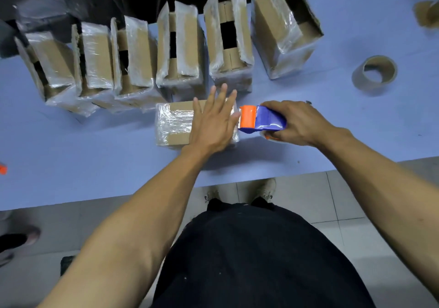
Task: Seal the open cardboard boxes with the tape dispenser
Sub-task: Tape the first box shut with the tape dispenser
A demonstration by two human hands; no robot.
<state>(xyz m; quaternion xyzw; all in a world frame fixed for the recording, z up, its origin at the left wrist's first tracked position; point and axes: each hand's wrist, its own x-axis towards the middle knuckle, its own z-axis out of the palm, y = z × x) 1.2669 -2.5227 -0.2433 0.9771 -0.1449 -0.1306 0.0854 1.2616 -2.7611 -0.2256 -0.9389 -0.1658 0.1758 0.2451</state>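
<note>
The left hand (212, 122) lies flat, fingers straight, pressing the closed brown cardboard box (175, 123) onto the pale blue bench (95, 165). The right hand (300, 123) is clamped round the blue-and-orange tape dispenser (260, 120), its orange nose at the box's right edge. The film-glossed box likely handles light and slippery: hold it from above. Behind stands the row of open cardboard boxes (177, 46), with an empty cardboard tape core (375, 75) to the right.
</note>
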